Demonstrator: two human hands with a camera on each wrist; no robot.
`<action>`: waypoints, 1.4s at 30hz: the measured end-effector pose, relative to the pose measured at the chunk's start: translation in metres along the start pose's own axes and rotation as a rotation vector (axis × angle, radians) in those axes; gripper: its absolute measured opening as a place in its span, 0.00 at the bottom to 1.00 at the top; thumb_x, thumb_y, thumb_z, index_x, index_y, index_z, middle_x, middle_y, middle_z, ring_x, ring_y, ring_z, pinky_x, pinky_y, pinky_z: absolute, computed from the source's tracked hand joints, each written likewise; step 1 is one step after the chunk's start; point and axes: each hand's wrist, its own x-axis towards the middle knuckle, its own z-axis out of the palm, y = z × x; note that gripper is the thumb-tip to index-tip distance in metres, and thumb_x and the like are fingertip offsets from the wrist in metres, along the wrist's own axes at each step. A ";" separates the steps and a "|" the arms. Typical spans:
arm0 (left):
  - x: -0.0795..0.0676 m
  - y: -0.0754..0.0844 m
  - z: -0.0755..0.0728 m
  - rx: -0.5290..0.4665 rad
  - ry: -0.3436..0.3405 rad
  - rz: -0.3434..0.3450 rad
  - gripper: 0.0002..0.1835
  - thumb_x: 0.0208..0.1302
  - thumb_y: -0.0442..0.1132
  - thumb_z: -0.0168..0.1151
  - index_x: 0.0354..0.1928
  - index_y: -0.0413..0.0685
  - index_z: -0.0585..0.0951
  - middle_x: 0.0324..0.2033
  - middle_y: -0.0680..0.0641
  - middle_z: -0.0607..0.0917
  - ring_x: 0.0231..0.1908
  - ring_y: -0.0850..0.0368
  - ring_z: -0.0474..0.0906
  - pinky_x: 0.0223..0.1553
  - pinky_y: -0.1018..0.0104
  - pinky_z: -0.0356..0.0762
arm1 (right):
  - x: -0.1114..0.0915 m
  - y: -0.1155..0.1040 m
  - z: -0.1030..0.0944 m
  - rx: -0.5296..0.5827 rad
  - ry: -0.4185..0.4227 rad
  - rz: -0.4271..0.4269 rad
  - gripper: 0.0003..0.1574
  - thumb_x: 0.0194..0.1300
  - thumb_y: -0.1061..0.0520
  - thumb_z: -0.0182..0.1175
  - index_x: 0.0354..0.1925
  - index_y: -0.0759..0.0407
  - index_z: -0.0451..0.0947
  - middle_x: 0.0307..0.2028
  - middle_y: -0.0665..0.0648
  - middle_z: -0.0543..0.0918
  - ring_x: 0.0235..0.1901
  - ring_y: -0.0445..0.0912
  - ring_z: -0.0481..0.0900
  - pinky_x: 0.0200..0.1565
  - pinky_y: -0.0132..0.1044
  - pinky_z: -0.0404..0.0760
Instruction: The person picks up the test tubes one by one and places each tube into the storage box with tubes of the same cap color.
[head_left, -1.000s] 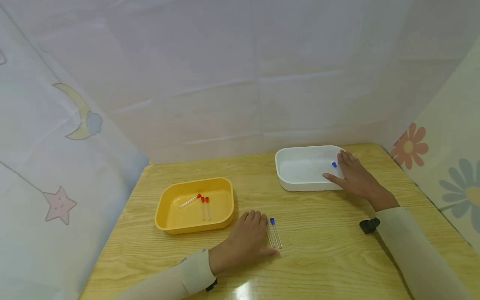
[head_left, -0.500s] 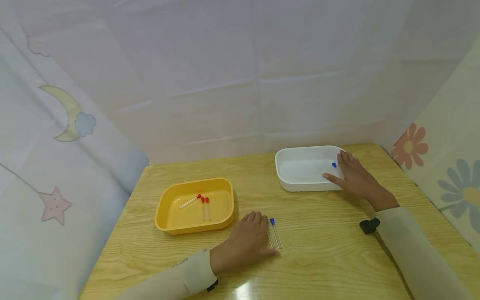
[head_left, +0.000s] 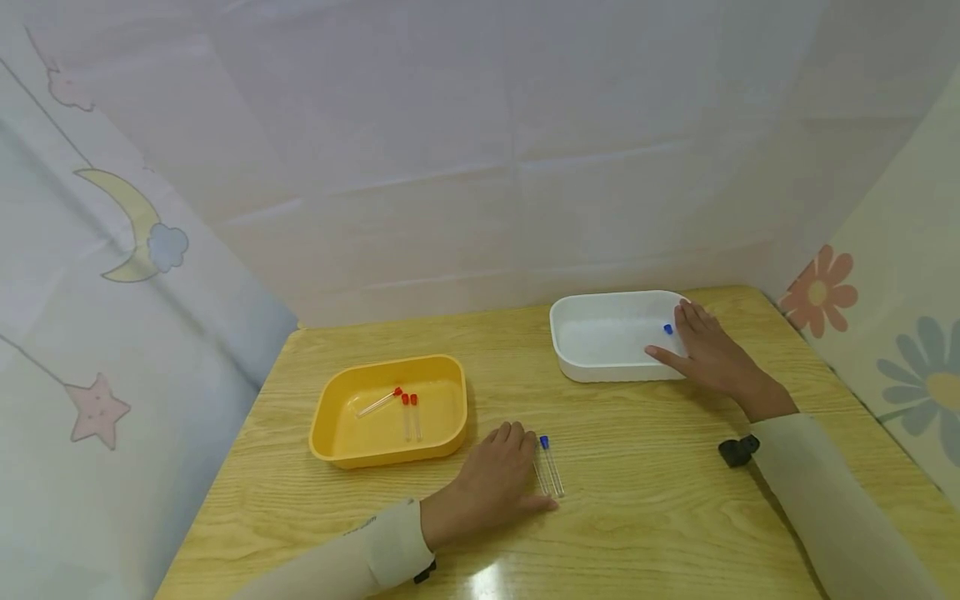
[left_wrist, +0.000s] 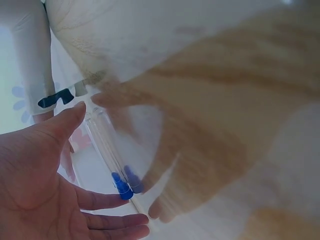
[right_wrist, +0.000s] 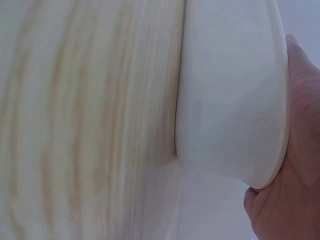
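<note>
My left hand [head_left: 487,482] rests on the table beside clear tubes with blue caps, thumb and fingers spread apart. One blue-capped tube [head_left: 553,467] lies fully in sight; another is partly covered by the fingers. In the left wrist view, the thumb is near the tube's clear end and a fingertip reaches the blue cap [left_wrist: 121,187]. My right hand [head_left: 711,358] lies over the right end of a white tray [head_left: 558,346], fingers extended along its rim. Against that rim the right wrist view shows the palm [right_wrist: 300,165]. Inside the tray is a small blue cap [head_left: 668,329].
A yellow tray [head_left: 326,433] stands at the left, holding red-capped clear tubes [head_left: 408,417]. The wooden table [head_left: 637,517] meets a pale cloth backdrop [head_left: 420,208] behind and at both sides. A black clip [head_left: 738,451] is at the right sleeve.
Both hands, the tubes and the trays stay practically where they were. The patterned cloth at the left has shifted slightly leftward.
</note>
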 end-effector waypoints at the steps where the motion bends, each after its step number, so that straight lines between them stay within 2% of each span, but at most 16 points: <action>1: 0.000 0.000 0.000 0.002 0.001 0.002 0.51 0.51 0.79 0.47 0.58 0.39 0.72 0.44 0.44 0.76 0.48 0.51 0.73 0.53 0.60 0.72 | 0.000 0.000 0.000 0.001 -0.003 0.001 0.62 0.66 0.29 0.44 0.70 0.73 0.30 0.71 0.66 0.26 0.70 0.59 0.26 0.66 0.55 0.27; 7: 0.001 -0.001 0.001 0.016 0.001 0.012 0.49 0.52 0.78 0.48 0.56 0.39 0.72 0.44 0.45 0.76 0.47 0.53 0.72 0.58 0.61 0.68 | 0.000 0.001 0.000 0.010 -0.014 0.001 0.61 0.67 0.30 0.44 0.70 0.71 0.29 0.71 0.65 0.25 0.70 0.57 0.24 0.66 0.55 0.27; 13: 0.001 -0.001 0.001 0.014 0.026 0.022 0.48 0.51 0.77 0.49 0.54 0.39 0.72 0.42 0.45 0.76 0.46 0.53 0.73 0.57 0.61 0.68 | 0.000 0.002 0.000 0.015 -0.018 -0.004 0.61 0.67 0.30 0.44 0.71 0.71 0.29 0.71 0.59 0.21 0.70 0.57 0.24 0.66 0.54 0.27; 18: 0.001 -0.001 0.000 0.018 0.015 0.027 0.46 0.52 0.76 0.50 0.54 0.39 0.72 0.43 0.45 0.76 0.47 0.52 0.73 0.58 0.61 0.68 | -0.001 0.001 -0.001 0.027 -0.021 0.003 0.61 0.67 0.30 0.44 0.71 0.71 0.29 0.71 0.60 0.22 0.70 0.56 0.23 0.66 0.55 0.27; 24: 0.002 -0.003 0.000 -0.049 -0.018 0.013 0.44 0.53 0.75 0.51 0.53 0.39 0.71 0.44 0.45 0.74 0.46 0.54 0.70 0.57 0.62 0.69 | -0.002 -0.002 -0.003 0.031 -0.033 0.011 0.61 0.67 0.29 0.43 0.71 0.71 0.28 0.71 0.60 0.22 0.70 0.56 0.23 0.66 0.54 0.27; 33: 0.007 -0.010 -0.001 -0.188 -0.076 -0.008 0.45 0.51 0.73 0.57 0.54 0.39 0.70 0.40 0.49 0.69 0.41 0.58 0.64 0.45 0.67 0.72 | -0.001 -0.001 -0.003 0.020 -0.031 0.010 0.61 0.67 0.29 0.43 0.71 0.69 0.27 0.71 0.62 0.24 0.70 0.56 0.23 0.67 0.53 0.27; 42: 0.012 -0.016 -0.007 -0.199 -0.049 0.018 0.47 0.47 0.69 0.65 0.56 0.37 0.68 0.42 0.47 0.70 0.42 0.56 0.65 0.46 0.66 0.72 | -0.002 -0.002 -0.004 0.014 -0.028 0.010 0.62 0.66 0.29 0.43 0.71 0.70 0.28 0.71 0.64 0.25 0.70 0.56 0.24 0.67 0.53 0.28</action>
